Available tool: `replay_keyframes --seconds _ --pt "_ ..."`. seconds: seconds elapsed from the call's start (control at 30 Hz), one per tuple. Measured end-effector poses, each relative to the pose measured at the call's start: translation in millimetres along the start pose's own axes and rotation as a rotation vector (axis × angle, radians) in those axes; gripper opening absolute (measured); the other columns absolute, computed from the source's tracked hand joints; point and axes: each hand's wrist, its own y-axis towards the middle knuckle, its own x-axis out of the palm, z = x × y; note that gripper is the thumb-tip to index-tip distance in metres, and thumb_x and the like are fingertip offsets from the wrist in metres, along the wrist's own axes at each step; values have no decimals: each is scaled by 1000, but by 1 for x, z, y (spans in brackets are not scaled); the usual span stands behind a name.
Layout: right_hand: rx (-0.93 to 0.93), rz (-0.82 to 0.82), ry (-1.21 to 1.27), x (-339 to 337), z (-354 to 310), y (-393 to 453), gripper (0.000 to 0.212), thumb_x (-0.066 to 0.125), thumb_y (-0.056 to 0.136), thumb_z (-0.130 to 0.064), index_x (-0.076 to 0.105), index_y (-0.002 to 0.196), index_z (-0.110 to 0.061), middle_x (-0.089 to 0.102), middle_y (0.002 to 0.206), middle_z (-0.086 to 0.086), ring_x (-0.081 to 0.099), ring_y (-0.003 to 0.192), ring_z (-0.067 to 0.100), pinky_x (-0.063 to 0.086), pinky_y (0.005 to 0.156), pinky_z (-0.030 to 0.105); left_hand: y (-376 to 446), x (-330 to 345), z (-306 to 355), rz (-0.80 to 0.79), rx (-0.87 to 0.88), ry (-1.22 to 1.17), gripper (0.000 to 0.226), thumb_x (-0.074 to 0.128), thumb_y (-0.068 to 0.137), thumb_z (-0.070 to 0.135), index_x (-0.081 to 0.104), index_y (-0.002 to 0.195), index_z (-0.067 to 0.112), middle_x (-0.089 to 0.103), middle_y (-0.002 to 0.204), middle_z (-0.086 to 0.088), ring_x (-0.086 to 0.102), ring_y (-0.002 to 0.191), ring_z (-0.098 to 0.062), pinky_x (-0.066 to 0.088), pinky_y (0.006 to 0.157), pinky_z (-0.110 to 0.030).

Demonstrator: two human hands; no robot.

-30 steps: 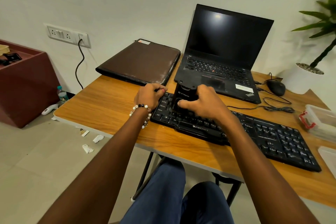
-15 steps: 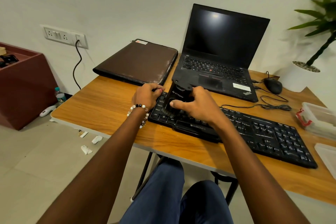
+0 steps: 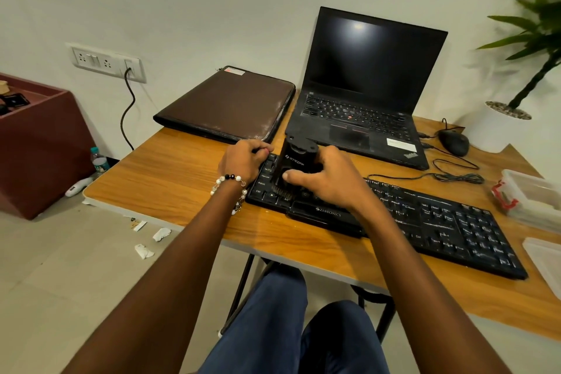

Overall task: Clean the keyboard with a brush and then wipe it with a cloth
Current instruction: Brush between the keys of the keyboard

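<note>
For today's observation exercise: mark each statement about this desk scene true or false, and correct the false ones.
1. The right hand grips a black brush on the keyboard. True.
2. The laptop screen shows an open document. False: it is dark.
3. The left hand rests at the keyboard's left end. True.
4. The mouse sits left of the laptop. False: it is to its right; a brown folder lies to the left.

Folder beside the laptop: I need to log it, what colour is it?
Dark brown, with pale scuffing near its edge; the folder shows in the head view.
</note>
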Motion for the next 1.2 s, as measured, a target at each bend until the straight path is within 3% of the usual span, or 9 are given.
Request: replay_keyframes --seconds 0.1,0.2,0.3,0.47,0.6,0.7,0.83,1.0,1.2 --pt "18 0 -21 -6 8 -3 31 75 79 -29 62 101 -13 67 88 0 61 70 8 42 47 11 1 0 -1 -9 3 -5 16 58 93 32 71 102 36 71 103 6 63 91 -16 54 77 -38" --pt "37 -41 -116 -21 12 -6 30 73 80 -29 62 102 -13 66 89 1 64 77 16 53 61 25 1 0 -1 -5 -7 -12 16 59 93 32 72 102 36 71 103 7 63 91 -15 54 76 -37" --pt "58 -27 -179 -33 14 -6 29 73 80 -30 62 97 -10 67 85 1 66 76 16 57 65 34 1 0 -1 2 -7 1 17 59 93 32 72 103 36 71 103 7 62 91 -14 52 74 -33" --pt "154 298 166 -30 22 8 19 72 82 -24 62 95 -15 65 85 -3 61 68 9 57 62 32 2 2 -4 -16 5 -27 16 59 93 31 72 102 34 71 104 7 62 89 -14 55 76 -37" --pt "195 333 236 -19 27 24 16 73 81 -23 60 89 -18 63 84 -5 62 70 9 60 66 34 3 3 -4 -16 -2 -33 15 60 92 33 71 101 36 71 101 9 62 87 -13 56 73 -37" --pt "199 277 92 -17 34 30 19 73 82 -26 58 87 -14 62 78 -4 62 67 11 58 64 33 4 3 -4 -21 -4 -32 16 60 92 34 71 103 35 70 101 9 61 86 -12 55 72 -35" --pt "136 377 -166 -21 35 34 23 72 79 -24 59 75 -5 61 75 2 57 66 13 55 60 36 4 4 -5 -16 1 -37 16 60 92 34 71 103 36 71 102 9 63 89 -13 56 74 -38" --pt "209 344 68 -17 37 40 33 75 78 -32 62 96 -7 63 85 -1 63 75 13 59 68 38 4 4 -5 -10 -4 -30 16 60 92 33 71 103 35 70 101 8 62 87 -14 56 73 -38" --pt "172 423 -146 -22 41 37 26 72 79 -24 62 84 -1 63 79 7 56 70 15 54 63 38 5 4 -6 -14 -2 -40 15 60 92 34 72 101 36 71 101 8 64 88 -14 57 75 -42"
